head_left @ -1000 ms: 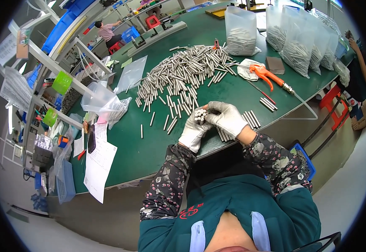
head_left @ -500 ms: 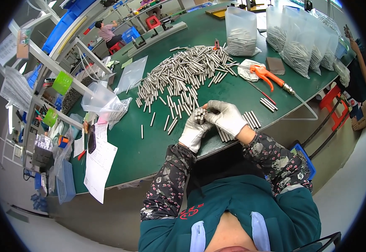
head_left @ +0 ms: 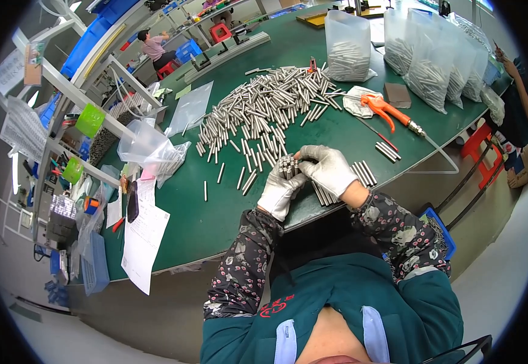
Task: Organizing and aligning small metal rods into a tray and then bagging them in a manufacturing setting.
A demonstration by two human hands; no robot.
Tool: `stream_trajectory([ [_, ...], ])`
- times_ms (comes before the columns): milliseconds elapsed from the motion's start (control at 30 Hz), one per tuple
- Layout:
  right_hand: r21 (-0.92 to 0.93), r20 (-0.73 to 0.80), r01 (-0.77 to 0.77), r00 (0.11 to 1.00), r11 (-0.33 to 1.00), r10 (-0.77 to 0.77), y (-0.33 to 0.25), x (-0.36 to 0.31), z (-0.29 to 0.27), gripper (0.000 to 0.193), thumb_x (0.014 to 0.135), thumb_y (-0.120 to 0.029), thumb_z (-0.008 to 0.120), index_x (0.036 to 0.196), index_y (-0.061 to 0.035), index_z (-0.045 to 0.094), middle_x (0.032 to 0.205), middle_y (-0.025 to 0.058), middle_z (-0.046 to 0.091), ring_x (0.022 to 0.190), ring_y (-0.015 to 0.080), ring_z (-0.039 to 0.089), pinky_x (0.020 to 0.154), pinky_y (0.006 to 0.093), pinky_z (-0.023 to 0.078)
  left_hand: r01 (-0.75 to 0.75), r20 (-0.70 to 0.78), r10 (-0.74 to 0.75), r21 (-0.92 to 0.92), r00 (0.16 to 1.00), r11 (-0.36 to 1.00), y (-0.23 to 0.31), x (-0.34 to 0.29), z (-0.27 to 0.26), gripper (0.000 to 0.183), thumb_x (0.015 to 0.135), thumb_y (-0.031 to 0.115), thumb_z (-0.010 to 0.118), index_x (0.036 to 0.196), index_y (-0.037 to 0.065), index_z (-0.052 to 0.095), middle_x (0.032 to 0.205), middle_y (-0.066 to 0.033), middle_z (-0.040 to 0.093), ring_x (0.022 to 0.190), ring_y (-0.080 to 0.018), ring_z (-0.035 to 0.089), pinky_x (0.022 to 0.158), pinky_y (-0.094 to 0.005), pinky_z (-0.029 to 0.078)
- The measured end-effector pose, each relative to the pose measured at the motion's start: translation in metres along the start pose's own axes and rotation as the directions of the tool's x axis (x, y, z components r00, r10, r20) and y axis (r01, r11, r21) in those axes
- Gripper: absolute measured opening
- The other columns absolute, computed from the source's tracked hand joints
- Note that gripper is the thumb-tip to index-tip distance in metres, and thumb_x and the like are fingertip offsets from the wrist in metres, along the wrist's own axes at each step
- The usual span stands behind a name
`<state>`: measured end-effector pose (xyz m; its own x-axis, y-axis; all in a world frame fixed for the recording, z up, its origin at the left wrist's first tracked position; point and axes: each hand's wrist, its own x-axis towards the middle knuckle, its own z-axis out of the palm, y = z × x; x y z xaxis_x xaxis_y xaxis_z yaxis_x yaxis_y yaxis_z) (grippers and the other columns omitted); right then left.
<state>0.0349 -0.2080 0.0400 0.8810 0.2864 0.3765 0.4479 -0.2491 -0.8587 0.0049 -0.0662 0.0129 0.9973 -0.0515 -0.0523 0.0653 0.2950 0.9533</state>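
Near the table's front edge, both my hands, in white gloves, are closed round a bundle of short metal pins (head_left: 288,166), their round ends facing up. My left hand (head_left: 278,193) wraps the bundle from the left and below. From the right, my right hand (head_left: 326,170) curls its fingers against it; its fingertips are partly hidden. Beyond them spreads a large heap of loose metal pins (head_left: 264,103), with a few strays toward the left. Beside my right hand lies a row of pins (head_left: 364,173), partly covered by the hand.
An orange air blow gun (head_left: 385,110) with a hose lies to the right. Clear bags of pins (head_left: 426,82) stand at the back right. Papers (head_left: 144,242), a phone (head_left: 132,203) and a plastic bag (head_left: 149,148) are on the left. A person (head_left: 155,47) sits far off.
My hands stay in nearly the same place. The bundle's top ends have shifted slightly between my fingers.
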Motion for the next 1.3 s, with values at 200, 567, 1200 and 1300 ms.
stream_trajectory([
  [200,0.028,0.044,-0.072,0.997,0.997,0.071,0.003,0.000,0.001,0.020,0.075,-0.006,0.058,0.093,-0.0002,0.064,0.088,0.0142,0.065,0.084,0.0221,0.063,0.078,0.0291,0.048,0.005,-0.014,-0.005,0.003,1.000,1.000,-0.001,0.000,0.000,0.044,0.077,0.001,0.068,0.117,0.008,0.050,0.071,0.0060,0.052,0.054,-0.0025,0.045,0.043,-0.0152,0.032],
  [567,0.158,0.062,-0.123,0.992,0.980,0.114,0.010,-0.001,0.004,0.022,0.073,-0.011,0.058,0.092,-0.0039,0.065,0.086,0.0170,0.064,0.081,0.0298,0.062,0.075,0.0332,0.049,0.001,-0.003,0.000,0.040,1.000,0.999,0.001,-0.001,0.000,0.038,0.076,-0.001,0.067,0.110,0.008,0.053,0.070,0.0067,0.052,0.052,-0.0028,0.043,0.043,-0.0162,0.031],
  [1200,-0.254,-0.093,0.076,0.990,0.964,-0.102,-0.008,-0.011,0.005,0.015,0.069,-0.019,0.067,0.074,-0.0051,0.062,0.074,0.0116,0.061,0.072,0.0291,0.060,0.065,0.0363,0.047,-0.075,-0.053,0.076,0.022,0.996,0.997,-0.012,0.006,-0.007,0.056,0.069,-0.007,0.071,0.119,0.007,0.048,0.098,0.0033,0.056,0.088,-0.0072,0.054,0.079,-0.0199,0.046],
  [1300,-0.170,-0.138,0.059,0.987,0.984,-0.083,-0.013,-0.011,0.000,0.012,0.071,-0.015,0.065,0.074,-0.0038,0.061,0.072,0.0122,0.060,0.068,0.0259,0.059,0.064,0.0333,0.047,-0.084,-0.025,0.084,0.000,0.996,0.996,-0.008,0.001,-0.005,0.045,0.071,-0.008,0.069,0.110,0.009,0.052,0.090,0.0049,0.056,0.079,-0.0053,0.054,0.068,-0.0176,0.046],
])
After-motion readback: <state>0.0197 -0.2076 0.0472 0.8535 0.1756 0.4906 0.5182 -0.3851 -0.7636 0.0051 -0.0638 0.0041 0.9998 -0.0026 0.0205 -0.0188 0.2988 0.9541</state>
